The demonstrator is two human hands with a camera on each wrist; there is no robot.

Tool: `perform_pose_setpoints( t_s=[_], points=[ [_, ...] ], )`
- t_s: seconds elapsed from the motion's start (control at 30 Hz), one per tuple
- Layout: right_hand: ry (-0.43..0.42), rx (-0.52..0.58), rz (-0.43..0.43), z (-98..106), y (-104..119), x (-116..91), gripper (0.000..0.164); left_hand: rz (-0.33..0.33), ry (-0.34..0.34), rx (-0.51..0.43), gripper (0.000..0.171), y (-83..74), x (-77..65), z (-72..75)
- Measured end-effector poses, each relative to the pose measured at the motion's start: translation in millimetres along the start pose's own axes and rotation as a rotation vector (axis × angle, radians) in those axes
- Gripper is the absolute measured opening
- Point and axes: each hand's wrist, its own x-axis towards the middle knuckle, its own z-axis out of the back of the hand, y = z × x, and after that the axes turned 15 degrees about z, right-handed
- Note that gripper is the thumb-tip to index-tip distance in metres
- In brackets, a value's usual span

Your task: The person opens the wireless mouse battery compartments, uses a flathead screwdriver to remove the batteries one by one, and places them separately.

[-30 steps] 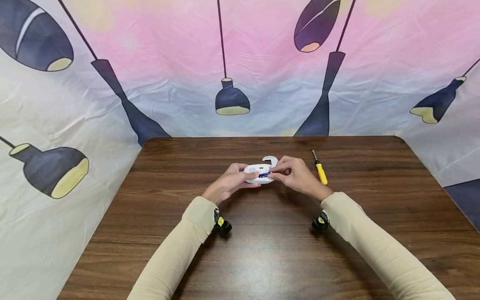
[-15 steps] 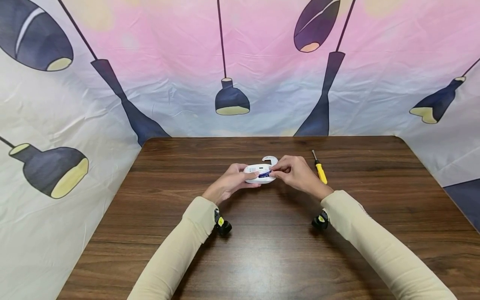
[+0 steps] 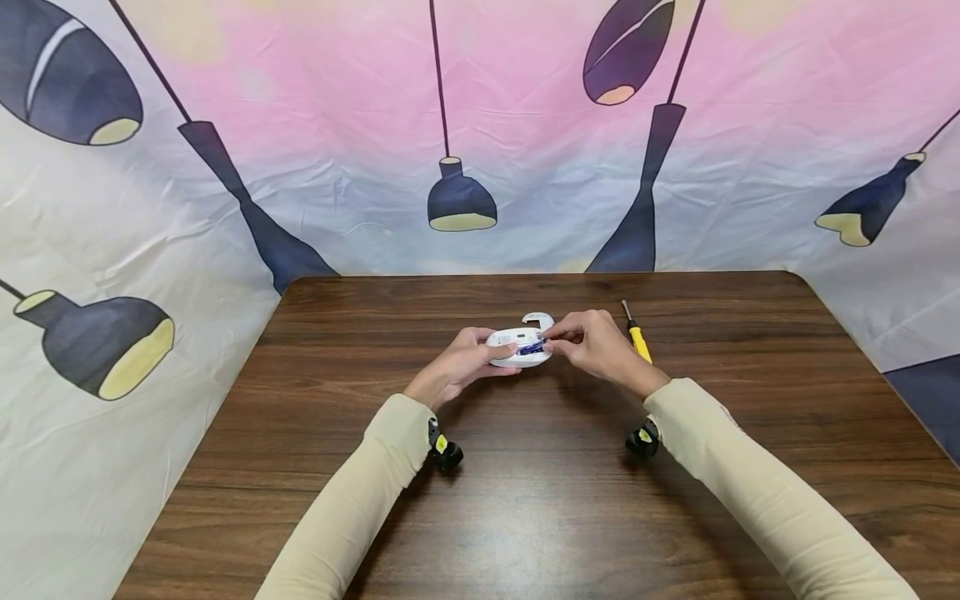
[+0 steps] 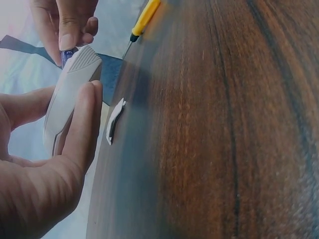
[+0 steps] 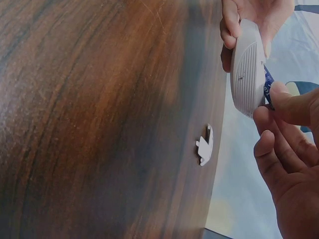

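Note:
Near the middle of the table, my left hand [image 3: 463, 364] grips a white computer mouse [image 3: 512, 362], underside up, thumb on top and fingers beneath. Its battery bay is uncovered and holds a blue battery [image 3: 529, 348]. With thumb and forefinger, my right hand [image 3: 600, 350] pinches that battery at the mouse's right end. In the right wrist view the battery [image 5: 268, 85] sticks out at a slant from the mouse [image 5: 247, 74], its near end between the fingertips. Ridges mark the mouse's side. Behind the mouse lies the curved white battery cover [image 3: 538, 318] on the table.
A screwdriver with a yellow handle [image 3: 638, 340] lies beyond the right hand, its tip pointing away. The dark wooden table [image 3: 510, 500] ends at a cloth backdrop [image 3: 360, 167] printed with lamps. Each wrist bears a small black camera.
The battery's right end has risen slightly out of the bay with my right fingertips, so more blue shows. My left hand and the mouse stay nearly still; the head view has shifted slightly.

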Motion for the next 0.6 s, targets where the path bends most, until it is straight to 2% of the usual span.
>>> perform_pose_setpoints(
  t_s=[0.33, 0.6],
  points=[
    [-0.050, -0.032, -0.004, 15.3, -2.7, 0.6, 0.009, -0.001, -0.003, -0.010, 0.047, 1.4, -0.7, 4.3],
    [-0.064, -0.020, -0.104, 29.6, -11.7, -2.1, 0.010, -0.018, -0.001, -0.018, 0.043, 2.4, -2.3, 7.5]
  ],
)
